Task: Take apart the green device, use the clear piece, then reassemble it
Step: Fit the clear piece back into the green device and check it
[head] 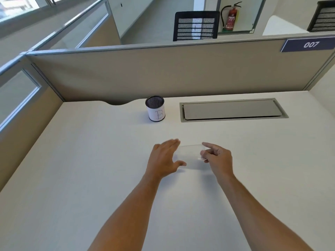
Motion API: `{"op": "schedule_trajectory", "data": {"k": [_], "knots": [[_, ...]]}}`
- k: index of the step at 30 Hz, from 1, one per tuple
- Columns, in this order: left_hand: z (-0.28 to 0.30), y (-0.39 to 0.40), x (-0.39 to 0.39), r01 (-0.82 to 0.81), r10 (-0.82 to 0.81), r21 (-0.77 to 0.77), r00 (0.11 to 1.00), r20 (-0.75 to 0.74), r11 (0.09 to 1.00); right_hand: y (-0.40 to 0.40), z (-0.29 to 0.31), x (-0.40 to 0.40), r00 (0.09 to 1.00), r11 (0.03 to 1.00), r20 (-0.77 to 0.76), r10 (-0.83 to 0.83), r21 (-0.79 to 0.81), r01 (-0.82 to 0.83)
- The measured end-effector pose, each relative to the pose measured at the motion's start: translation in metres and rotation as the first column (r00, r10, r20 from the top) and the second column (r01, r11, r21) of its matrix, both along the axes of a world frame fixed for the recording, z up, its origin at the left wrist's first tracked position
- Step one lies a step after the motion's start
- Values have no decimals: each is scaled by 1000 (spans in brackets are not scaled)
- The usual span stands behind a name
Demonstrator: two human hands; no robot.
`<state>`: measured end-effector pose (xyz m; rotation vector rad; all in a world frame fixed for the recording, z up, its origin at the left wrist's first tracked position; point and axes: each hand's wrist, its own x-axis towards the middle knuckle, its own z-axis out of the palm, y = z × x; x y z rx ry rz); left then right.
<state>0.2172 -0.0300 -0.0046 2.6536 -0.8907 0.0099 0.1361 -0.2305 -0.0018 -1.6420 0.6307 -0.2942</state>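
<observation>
A: State the grip of each hand.

B: Left hand point(164, 159): fingers straight and spread, thumb out, holding nothing. Its fingertips reach the left edge of the clear piece point(190, 153); contact cannot be confirmed. Right hand point(218, 158): index finger extended, remaining fingers curled, pinching the right edge of the clear piece.

A: Location of the clear piece?

B: Between both hands, mid-desk, low over the surface. Whether it rests on the desk point(72, 178) cannot be determined; it is nearly invisible.

A: Surface and room?

B: Pale desk with a grey cable hatch point(232, 109) near the rear edge. A mesh cup point(155, 108) stands left of the hatch. A beige partition point(163, 73) encloses the desk. Beyond it: a black mesh chair point(195, 26) and a red extinguisher point(231, 17).

A: Legible markings?

B: Cup label: handwritten "B". Partition plate point(310, 44): "007".
</observation>
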Motion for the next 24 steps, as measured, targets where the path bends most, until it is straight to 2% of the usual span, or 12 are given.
{"op": "schedule_trajectory", "data": {"k": [9,16,24], "knots": [[-6,1,-93,-22,17,-33,987,-157,999,0,1,-87,989,996,-116,91,12,-90],[-6,3,-141,-39,31,-25,968,-249,999,6,-2,-134,970,960,-210,119,-226,-167],[-10,8,-170,-69,57,-28,952,-300,997,15,-6,-154,914,791,-350,205,-490,-365]]}}
